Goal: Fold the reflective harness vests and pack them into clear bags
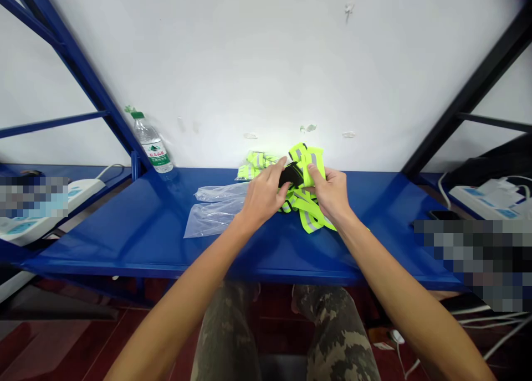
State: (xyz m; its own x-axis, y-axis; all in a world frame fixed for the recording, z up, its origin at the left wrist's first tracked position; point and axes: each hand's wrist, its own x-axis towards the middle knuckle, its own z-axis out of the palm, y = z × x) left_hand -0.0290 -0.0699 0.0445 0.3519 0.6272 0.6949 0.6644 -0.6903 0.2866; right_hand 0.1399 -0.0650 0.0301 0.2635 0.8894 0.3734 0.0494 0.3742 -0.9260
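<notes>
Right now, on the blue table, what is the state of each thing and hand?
Bottle: standing, capped
Clear plastic: lying wrinkled
Yellow bundle: in clear wrapping
Yellow straps: partly held, partly loose
Black piece: held
Left hand: gripping black piece
Right hand: gripping yellow straps

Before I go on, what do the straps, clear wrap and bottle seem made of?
Straps: probably woven fabric, matte neon yellow, folding softly. Clear wrap: likely thin plastic film, glossy, creased. Bottle: probably plastic, smooth and shiny, see-through around its label.
</notes>
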